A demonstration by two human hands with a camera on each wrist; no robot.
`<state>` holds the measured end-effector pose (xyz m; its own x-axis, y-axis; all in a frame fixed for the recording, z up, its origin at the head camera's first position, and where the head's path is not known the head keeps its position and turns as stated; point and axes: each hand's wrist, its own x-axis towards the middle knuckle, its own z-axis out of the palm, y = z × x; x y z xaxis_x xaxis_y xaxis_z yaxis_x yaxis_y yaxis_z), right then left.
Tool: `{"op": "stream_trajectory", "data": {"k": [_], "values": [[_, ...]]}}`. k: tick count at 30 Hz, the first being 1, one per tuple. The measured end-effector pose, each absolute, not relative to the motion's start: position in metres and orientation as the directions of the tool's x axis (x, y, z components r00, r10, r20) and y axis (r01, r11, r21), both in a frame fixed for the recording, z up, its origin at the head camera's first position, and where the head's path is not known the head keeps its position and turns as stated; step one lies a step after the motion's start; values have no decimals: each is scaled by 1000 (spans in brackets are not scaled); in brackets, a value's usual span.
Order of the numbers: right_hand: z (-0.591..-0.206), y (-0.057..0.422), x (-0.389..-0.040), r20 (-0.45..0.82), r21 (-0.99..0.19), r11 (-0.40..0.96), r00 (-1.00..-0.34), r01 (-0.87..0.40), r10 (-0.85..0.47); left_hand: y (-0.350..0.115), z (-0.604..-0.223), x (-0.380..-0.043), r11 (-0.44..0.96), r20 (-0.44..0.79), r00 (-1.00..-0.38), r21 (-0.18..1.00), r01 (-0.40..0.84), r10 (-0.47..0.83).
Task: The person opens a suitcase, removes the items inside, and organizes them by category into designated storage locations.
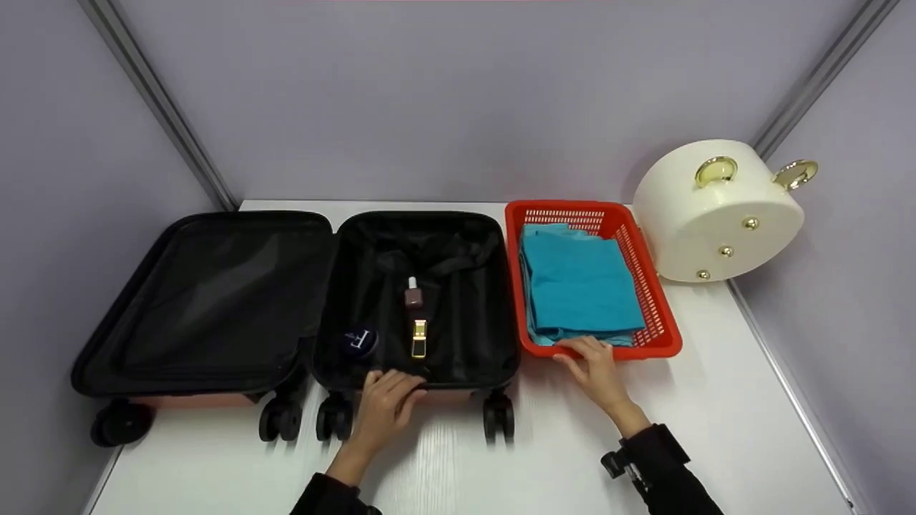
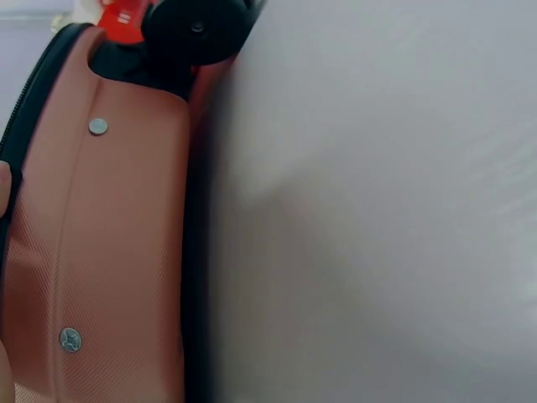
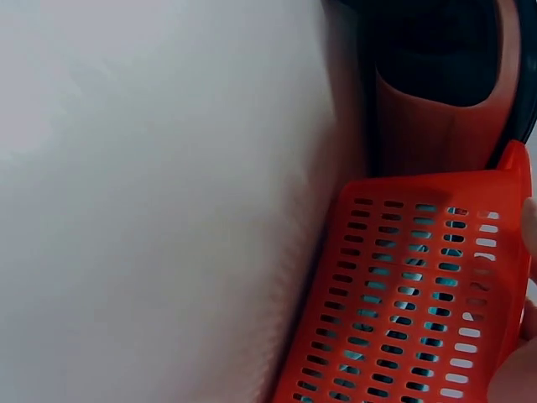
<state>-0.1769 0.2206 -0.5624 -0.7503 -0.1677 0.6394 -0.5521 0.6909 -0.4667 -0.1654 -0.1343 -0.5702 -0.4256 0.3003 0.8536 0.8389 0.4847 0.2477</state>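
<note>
An opened suitcase (image 1: 429, 395) with a black lining and pink shell lies flat on the white table. My left hand (image 1: 386, 404) holds the front rim of its right half, with fingers bent over the edge. Inside that half are a nail polish bottle (image 1: 413, 296) with a white cap, a small gold-and-black case (image 1: 419, 339) and a round dark blue item (image 1: 359, 343) with a white letter. To the right, my right hand (image 1: 595, 372) grips the front rim of a red plastic basket (image 1: 657, 350). Folded turquoise cloths (image 1: 583, 282) fill most of the basket.
A round white case (image 1: 705, 214) with gold rings and studs stands behind the basket on the right. The suitcase's other half (image 1: 207, 307) lies to the left. Black wheels (image 1: 499, 416) stick out toward the front. Grey panels (image 1: 429, 100) enclose the back and sides.
</note>
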Motion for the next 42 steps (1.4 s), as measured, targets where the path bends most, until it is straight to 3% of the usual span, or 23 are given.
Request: {"op": "stream_trajectory", "data": {"k": [17, 26, 34, 42], "values": [[-552, 216, -264, 584, -499, 674, -786, -545, -203, -142, -571, -170, 515, 852, -438, 248, 820, 288], [-548, 218, -282, 487, -568, 669, -851, -480, -196, -140, -571, -169, 532, 843, -458, 259, 806, 282], [-544, 222, -284, 455, -577, 669, -865, -468, -213, -137, -569, -169, 534, 843, -454, 252, 807, 289], [-513, 238, -291, 292, -610, 669, -906, -424, -308, -140, -569, -169, 549, 839, -461, 249, 798, 289]]}}
